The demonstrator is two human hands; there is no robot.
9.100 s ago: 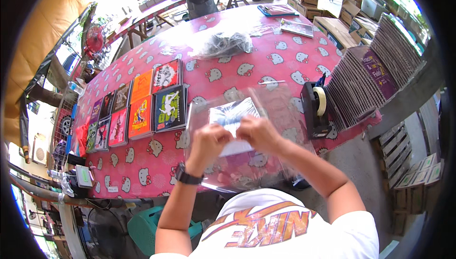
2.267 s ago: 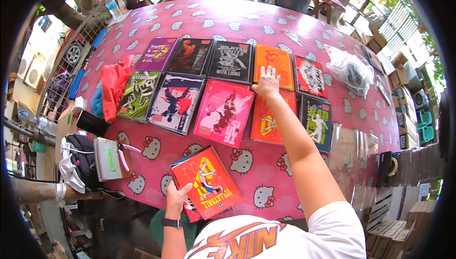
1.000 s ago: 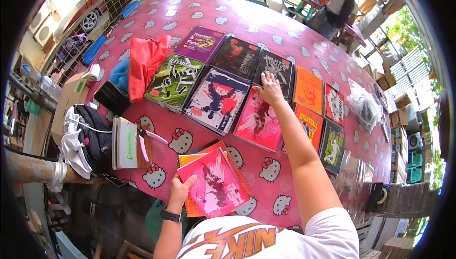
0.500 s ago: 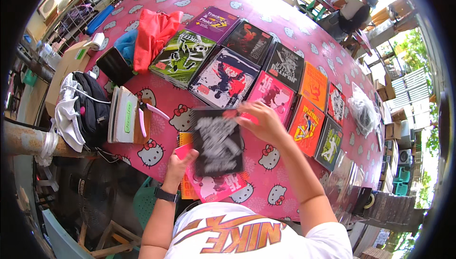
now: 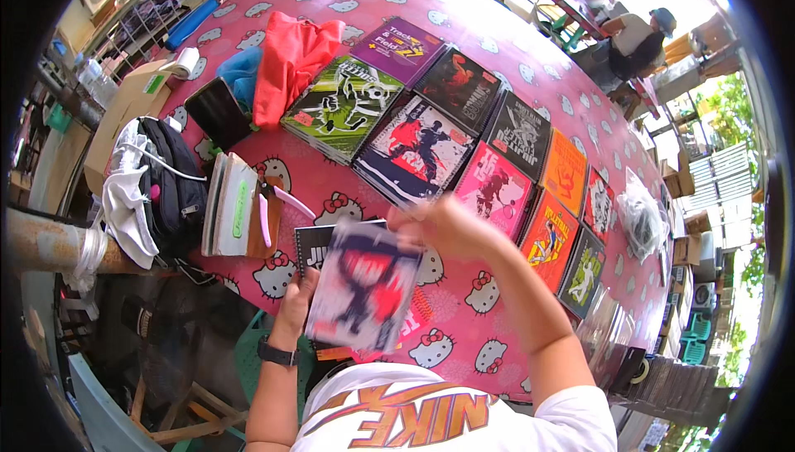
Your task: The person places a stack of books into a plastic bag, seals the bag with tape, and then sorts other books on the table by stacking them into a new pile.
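Note:
My right hand (image 5: 443, 228), smeared by motion, pinches the upper corner of a white, navy and red spiral notebook (image 5: 364, 286). That notebook lies tilted over a small stack in front of my chest and is blurred too. Under it shows a black notebook (image 5: 310, 245) with white lettering, and a pink notebook (image 5: 414, 319) peeks out at the lower right. My left hand (image 5: 294, 307) grips the left edge of this stack, thumb on top. Just beyond my right hand, a pile of matching white and navy notebooks (image 5: 418, 149) lies on the table.
More notebook piles, green (image 5: 344, 108), purple (image 5: 397, 50), pink (image 5: 494, 191) and orange (image 5: 546, 227), stand in rows on the pink patterned table (image 5: 464, 319). Pink-handled pliers (image 5: 265, 218), a black bag (image 5: 170, 187) and red cloth (image 5: 290, 67) are at left. A plastic bag (image 5: 642, 216) lies right.
The black notebook has left my right hand and lies on the stack. My right hand now holds a white, navy and red notebook over it. The whole view has shifted slightly.

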